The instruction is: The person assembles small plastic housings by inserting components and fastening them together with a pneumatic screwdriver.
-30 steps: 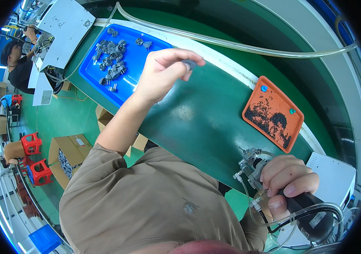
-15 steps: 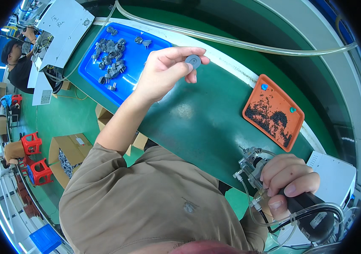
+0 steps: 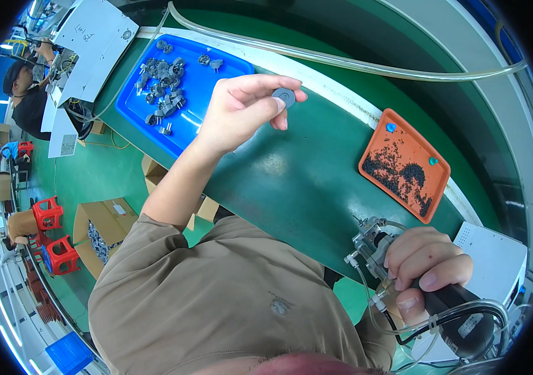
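My left hand (image 3: 241, 112) pinches a grey round plug part (image 3: 284, 97) between thumb and fingers, above the green bench near its white far edge. The part's flat, disc-like face shows; its other side is hidden. At the lower right, my right hand (image 3: 428, 265) wraps round a black-handled power screwdriver (image 3: 460, 322) with a metal head and thin clear air tubes. Its slender tip points up and left, over the bench. Left of my left hand, a blue tray (image 3: 201, 106) carries several grey plugs (image 3: 165, 81), some with metal pins showing.
An orange tray (image 3: 398, 134) of small dark screws (image 3: 398, 175) lies at the right. A white box-shaped machine (image 3: 491, 256) stands beyond my right hand. A clear hose (image 3: 341, 62) arcs along the far side. Another person (image 3: 29, 100) sits at the far left, near a white machine (image 3: 94, 47).
The grey plug part has turned slightly in my left fingers and dropped a little. My right hand and the screwdriver keep their place.
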`<state>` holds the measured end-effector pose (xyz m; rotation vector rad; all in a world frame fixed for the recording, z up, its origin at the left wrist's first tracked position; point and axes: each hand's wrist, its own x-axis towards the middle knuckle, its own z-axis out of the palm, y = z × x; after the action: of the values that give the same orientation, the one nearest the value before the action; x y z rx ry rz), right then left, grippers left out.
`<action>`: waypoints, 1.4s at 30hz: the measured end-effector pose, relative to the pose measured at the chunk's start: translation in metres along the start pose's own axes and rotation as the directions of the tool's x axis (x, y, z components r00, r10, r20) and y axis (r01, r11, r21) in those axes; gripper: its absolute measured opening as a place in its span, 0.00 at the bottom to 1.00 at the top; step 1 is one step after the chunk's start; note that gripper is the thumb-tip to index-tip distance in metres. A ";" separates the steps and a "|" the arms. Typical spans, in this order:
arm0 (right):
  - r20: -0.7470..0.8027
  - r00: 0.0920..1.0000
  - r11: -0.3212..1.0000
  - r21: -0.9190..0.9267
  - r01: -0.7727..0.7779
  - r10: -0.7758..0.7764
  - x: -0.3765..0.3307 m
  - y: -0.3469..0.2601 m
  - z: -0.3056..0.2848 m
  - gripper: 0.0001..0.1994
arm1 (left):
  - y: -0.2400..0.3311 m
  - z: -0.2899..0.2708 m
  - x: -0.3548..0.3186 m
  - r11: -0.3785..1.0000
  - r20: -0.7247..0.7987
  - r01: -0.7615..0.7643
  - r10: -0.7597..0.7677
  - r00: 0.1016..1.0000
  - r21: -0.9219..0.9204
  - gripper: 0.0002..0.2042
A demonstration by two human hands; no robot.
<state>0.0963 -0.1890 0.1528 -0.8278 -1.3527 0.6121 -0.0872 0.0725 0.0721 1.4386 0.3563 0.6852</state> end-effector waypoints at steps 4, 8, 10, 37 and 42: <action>-0.002 1.000 1.000 0.004 0.002 -0.002 -0.001 0.001 0.000 0.20 | -0.002 -0.001 0.000 1.000 -0.002 -0.002 0.002 1.000 0.006 0.20; 0.007 1.000 1.000 0.012 0.008 -0.008 0.000 0.000 -0.001 0.20 | -0.003 -0.002 -0.001 1.000 -0.013 -0.004 0.004 1.000 0.007 0.19; 0.005 1.000 1.000 0.015 0.004 -0.004 0.000 0.000 0.000 0.20 | 0.001 -0.006 -0.003 0.999 -0.001 0.036 -0.036 0.999 0.029 0.19; 0.017 1.000 1.000 0.007 -0.007 0.007 -0.003 -0.006 -0.003 0.21 | -0.018 -0.204 0.091 0.255 -0.039 -0.001 0.151 0.988 0.967 0.19; -0.018 0.999 0.999 -0.017 -0.027 0.027 0.007 -0.006 -0.008 0.19 | -0.075 -0.350 0.199 0.042 -0.396 0.394 0.143 0.907 0.918 0.29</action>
<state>0.1043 -0.1882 0.1620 -0.8647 -1.3341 0.6140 -0.1331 0.4707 -0.0105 2.5919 1.5780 0.5151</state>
